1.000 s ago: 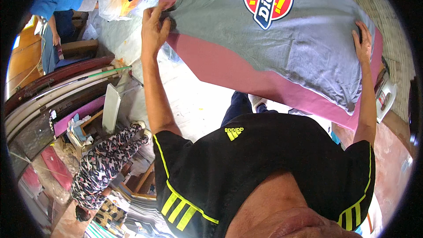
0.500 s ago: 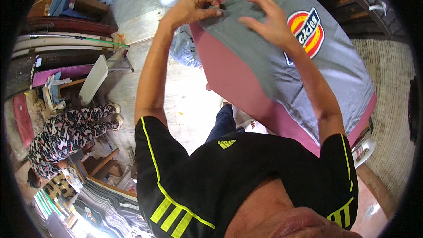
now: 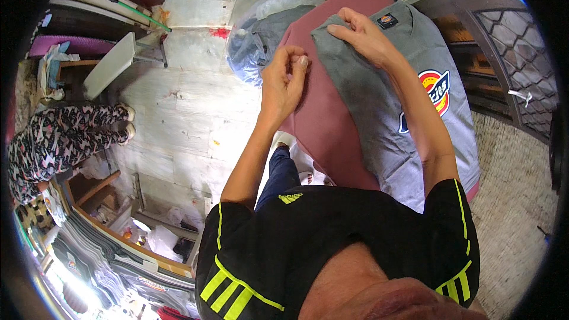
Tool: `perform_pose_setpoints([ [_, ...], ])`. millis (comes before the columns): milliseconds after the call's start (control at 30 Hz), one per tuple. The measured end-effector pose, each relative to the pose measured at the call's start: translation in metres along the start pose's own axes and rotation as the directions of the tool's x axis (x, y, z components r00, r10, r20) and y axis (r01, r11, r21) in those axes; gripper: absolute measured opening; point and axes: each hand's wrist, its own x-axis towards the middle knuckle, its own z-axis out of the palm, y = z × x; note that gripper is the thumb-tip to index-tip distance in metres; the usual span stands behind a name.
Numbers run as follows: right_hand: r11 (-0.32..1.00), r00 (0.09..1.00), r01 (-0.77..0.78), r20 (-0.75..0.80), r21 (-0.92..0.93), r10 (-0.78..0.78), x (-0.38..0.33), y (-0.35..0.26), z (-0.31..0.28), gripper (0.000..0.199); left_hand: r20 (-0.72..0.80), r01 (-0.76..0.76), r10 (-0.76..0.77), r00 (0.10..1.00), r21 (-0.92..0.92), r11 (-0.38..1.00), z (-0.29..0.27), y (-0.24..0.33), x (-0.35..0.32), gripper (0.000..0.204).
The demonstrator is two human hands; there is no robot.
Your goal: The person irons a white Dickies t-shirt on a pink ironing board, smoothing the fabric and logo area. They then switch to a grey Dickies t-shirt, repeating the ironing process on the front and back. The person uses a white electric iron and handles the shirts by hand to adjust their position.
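Note:
I hold up a grey T-shirt (image 3: 385, 112) with a round red, yellow and blue emblem on it, lying over a maroon garment (image 3: 326, 124). My left hand (image 3: 284, 80) pinches the maroon cloth near its upper edge, fingers closed on it. My right hand (image 3: 361, 35) grips the grey shirt's top edge beside a small sewn patch. Both garments hang down in front of my black shirt with yellow stripes.
A clear plastic bag (image 3: 261, 35) with dark cloth lies on the tiled floor (image 3: 189, 112). A person in patterned trousers (image 3: 65, 136) sits at left. Stacked folded garments on shelves (image 3: 112, 255) at lower left. A woven mat (image 3: 510, 189) lies at right.
My hands came together from wide apart, folding the spread shirt lengthwise; the garments now hang narrower and further right, and my view has tilted down.

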Motion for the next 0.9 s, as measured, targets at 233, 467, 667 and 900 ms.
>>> perform_pose_setpoints([
  [233, 0.889, 0.997, -0.078, 0.045, 0.451, 0.064, -0.009, 0.018, 0.006, 0.045, 0.183, 0.291, -0.238, 0.954, -0.367, 0.884, 0.012, 0.033, 0.006, 0.053],
  [467, 0.981, 0.990, 0.144, -0.023, 0.132, -0.142, -0.004, 0.019, 0.008, 0.068, -0.087, -0.177, 0.232, 0.969, 0.409, 0.895, 0.031, 0.021, 0.030, 0.053],
  [667, 0.981, 0.983, 0.163, 0.066, 0.108, -0.170, -0.002, -0.007, -0.009, 0.065, -0.081, -0.146, 0.181, 0.980, 0.326, 0.934, 0.026, 0.019, 0.049, 0.039],
  [900, 0.985, 0.989, 0.146, -0.011, 0.093, -0.146, 0.013, 0.019, -0.007, 0.053, -0.090, -0.289, 0.327, 0.941, 0.288, 0.913, 0.009, -0.009, 0.050, 0.020],
])
